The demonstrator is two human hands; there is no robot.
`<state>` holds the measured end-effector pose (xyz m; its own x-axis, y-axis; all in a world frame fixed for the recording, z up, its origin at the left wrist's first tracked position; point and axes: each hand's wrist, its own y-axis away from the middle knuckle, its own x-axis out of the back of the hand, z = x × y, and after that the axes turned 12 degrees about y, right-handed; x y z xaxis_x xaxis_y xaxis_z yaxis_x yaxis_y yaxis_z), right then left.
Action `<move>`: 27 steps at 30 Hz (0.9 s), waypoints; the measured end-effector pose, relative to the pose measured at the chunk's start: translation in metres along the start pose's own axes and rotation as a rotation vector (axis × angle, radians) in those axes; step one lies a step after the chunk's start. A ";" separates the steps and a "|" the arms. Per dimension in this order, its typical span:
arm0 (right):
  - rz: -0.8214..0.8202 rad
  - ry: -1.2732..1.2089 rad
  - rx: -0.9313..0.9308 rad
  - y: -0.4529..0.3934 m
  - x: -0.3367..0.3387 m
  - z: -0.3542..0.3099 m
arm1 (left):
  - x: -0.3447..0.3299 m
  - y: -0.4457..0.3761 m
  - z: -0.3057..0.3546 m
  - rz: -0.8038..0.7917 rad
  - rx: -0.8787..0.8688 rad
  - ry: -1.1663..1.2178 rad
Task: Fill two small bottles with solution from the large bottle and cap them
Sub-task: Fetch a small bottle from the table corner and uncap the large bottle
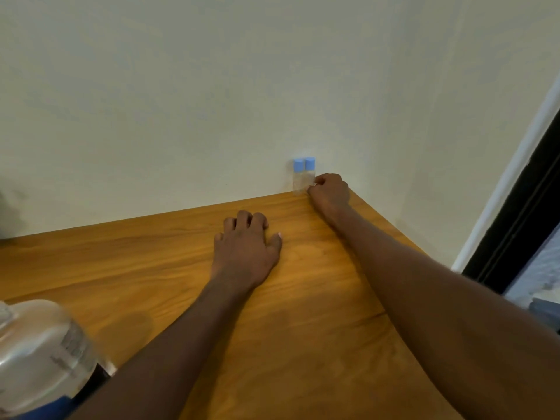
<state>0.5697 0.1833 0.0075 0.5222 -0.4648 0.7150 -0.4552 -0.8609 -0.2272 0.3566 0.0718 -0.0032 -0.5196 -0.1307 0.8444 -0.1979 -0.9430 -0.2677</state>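
Head view: right hand (328,192) pinches capped small bottles (303,177); left hand (245,247) flat; labels unreadable.

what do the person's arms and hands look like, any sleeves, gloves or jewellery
Both arms are bare right to the frame's edge: no sleeves in view. The left hand and right hand wear no gloves, and no rings, watch or bracelets show on the fingers or wrists. The left thumbnail looks pale and unpainted. No markings, tape or cables on either arm.
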 end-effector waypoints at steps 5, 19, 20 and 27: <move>0.016 0.032 0.010 0.000 -0.001 -0.002 | 0.000 0.001 0.000 0.006 0.000 0.009; 0.119 -0.185 -0.065 0.031 0.020 0.002 | 0.001 0.002 0.001 0.044 0.004 0.020; 0.124 -0.199 -0.060 0.044 0.025 0.004 | 0.003 0.004 0.002 0.059 0.008 0.012; 0.020 -0.303 0.006 0.164 0.070 -0.005 | 0.025 0.037 0.014 0.085 0.011 0.067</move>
<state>0.5284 0.0107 0.0233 0.7048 -0.5215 0.4809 -0.4638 -0.8517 -0.2439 0.3482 0.0291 0.0142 -0.5884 -0.1904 0.7858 -0.1411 -0.9328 -0.3317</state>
